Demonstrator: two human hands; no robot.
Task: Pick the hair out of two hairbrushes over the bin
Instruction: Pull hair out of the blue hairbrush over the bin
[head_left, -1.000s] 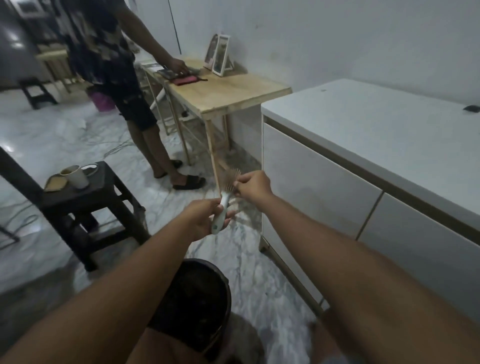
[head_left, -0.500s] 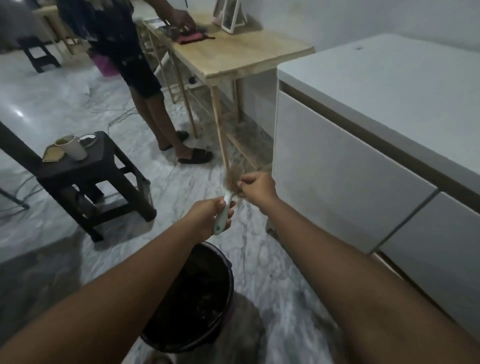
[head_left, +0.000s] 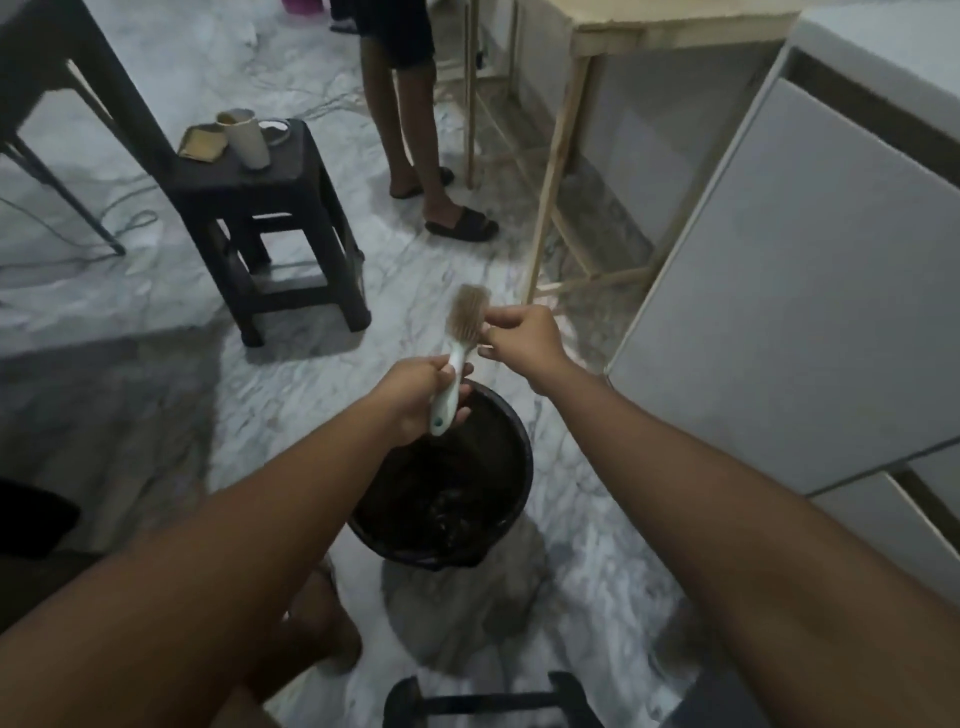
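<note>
A hairbrush (head_left: 464, 325) with a pale green-white handle and a tan bristle head stands upright above the far rim of the black bin (head_left: 522, 467). My left hand (head_left: 415, 397) grips its handle. My right hand (head_left: 519, 340) is beside the bristle head, fingertips pinched together at the bristles; any hair between them is too fine to make out. The bin holds dark contents. A second hairbrush is not in view.
A dark stool (head_left: 270, 223) with a cup (head_left: 249, 137) stands at the left. Another person's legs in sandals (head_left: 431, 156) are beyond it. A wooden table (head_left: 566, 145) and a white cabinet (head_left: 800, 291) fill the right. Another dark stool (head_left: 488, 701) sits at the bottom edge.
The view has tilted down, so the bin now lies whole under my hands. Both hands keep their hold on the brush, the right one still picking at the bristles.
</note>
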